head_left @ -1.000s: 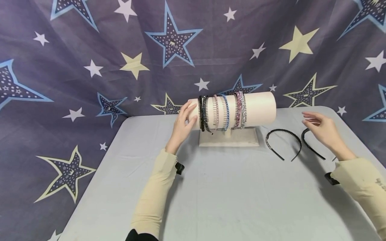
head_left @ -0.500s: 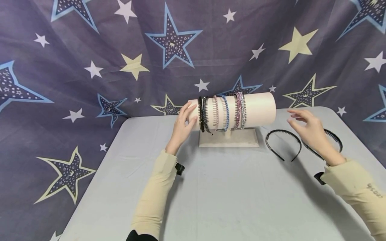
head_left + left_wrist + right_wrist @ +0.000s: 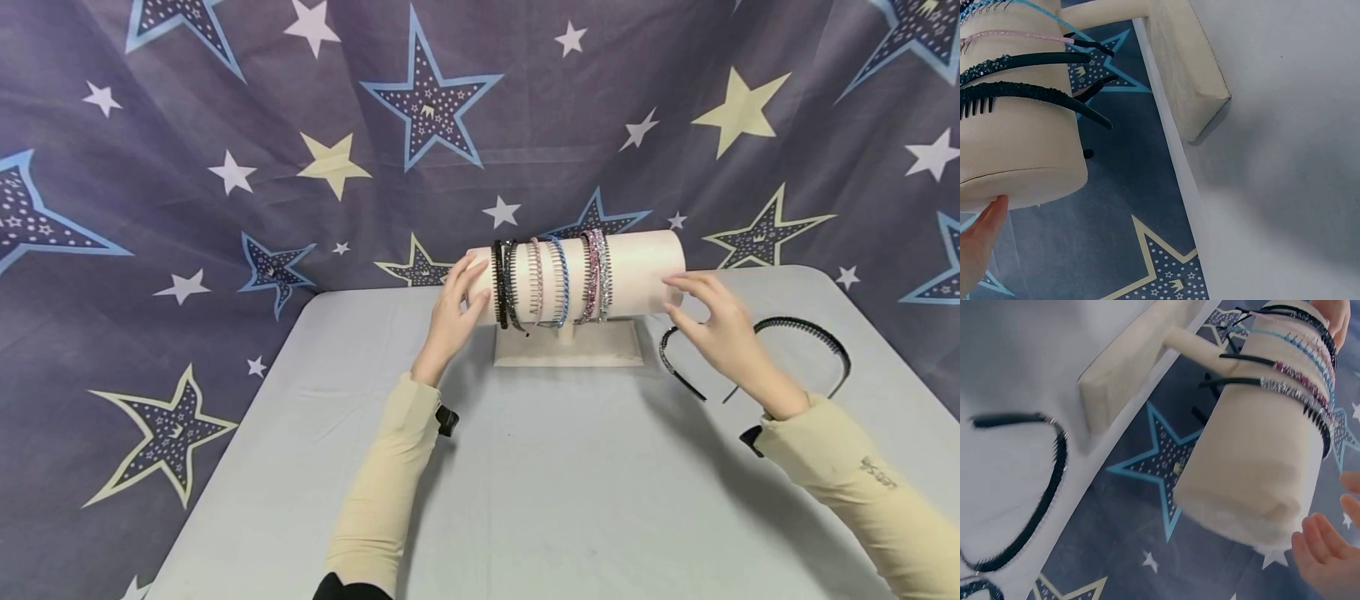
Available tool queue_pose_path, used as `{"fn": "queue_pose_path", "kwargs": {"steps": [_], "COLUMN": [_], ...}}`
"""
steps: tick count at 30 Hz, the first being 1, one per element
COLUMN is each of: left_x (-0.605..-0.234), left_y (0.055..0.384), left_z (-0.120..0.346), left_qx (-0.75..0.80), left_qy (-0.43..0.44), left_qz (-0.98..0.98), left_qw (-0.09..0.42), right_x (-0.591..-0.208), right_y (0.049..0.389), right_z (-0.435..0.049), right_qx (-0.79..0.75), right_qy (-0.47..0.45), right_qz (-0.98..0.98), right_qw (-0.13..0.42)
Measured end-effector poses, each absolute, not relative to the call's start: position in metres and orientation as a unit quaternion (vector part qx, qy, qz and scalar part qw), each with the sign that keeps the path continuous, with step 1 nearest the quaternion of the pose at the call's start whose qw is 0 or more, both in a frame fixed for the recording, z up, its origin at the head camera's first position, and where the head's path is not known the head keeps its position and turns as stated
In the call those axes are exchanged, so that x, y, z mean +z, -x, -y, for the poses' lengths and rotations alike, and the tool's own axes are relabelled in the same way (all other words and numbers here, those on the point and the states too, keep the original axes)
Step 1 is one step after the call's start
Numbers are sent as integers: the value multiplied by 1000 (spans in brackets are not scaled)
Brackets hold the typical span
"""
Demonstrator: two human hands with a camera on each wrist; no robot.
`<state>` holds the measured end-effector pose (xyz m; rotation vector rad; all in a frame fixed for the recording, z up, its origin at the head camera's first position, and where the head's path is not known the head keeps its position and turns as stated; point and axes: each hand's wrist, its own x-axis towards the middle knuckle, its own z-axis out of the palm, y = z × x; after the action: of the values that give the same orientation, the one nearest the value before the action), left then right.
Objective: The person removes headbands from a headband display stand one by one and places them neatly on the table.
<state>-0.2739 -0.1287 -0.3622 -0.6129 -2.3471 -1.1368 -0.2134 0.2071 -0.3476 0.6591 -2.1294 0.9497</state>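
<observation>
A cream display roll (image 3: 641, 271) stands on a flat base (image 3: 570, 354). Around it sit two black headbands (image 3: 501, 283), a pale pink headband (image 3: 537, 279), a blue headband (image 3: 562, 287), a dark pink glitter headband (image 3: 592, 279) and a silver headband (image 3: 1288, 392). My left hand (image 3: 450, 321) rests its fingers and thumb against the roll's left end. In the left wrist view a fingertip touches that end's rim. Relaxed fingers of my right hand (image 3: 723, 333) are at the roll's right end, and that hand holds nothing.
On the pale cloth-covered table (image 3: 525, 492), two black headbands lie at the right. One headband (image 3: 825, 333) shows most of its arch; the glittery headband (image 3: 681, 379) is partly hidden behind my right hand. A star-patterned curtain (image 3: 525, 108) hangs right behind the table.
My right hand has moved left, from over the headbands on the table to the roll's right end. The left hand and the roll have stayed where they were.
</observation>
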Motion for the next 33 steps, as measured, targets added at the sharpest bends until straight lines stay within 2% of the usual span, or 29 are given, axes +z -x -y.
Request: {"fn": "queue_pose_path", "kwargs": {"steps": [21, 33], "left_x": [-363, -364], "left_y": [274, 274], "left_z": [128, 129], "left_qx": [-420, -422], "left_qy": [219, 223], "left_qz": [851, 849], "left_qw": [226, 226], "right_x": [-358, -357], "right_y": [227, 228], "right_z": [-157, -145], "right_qx": [395, 413], "right_qy": [-284, -255], "right_qz": [798, 811], "right_qw": [355, 326]}}
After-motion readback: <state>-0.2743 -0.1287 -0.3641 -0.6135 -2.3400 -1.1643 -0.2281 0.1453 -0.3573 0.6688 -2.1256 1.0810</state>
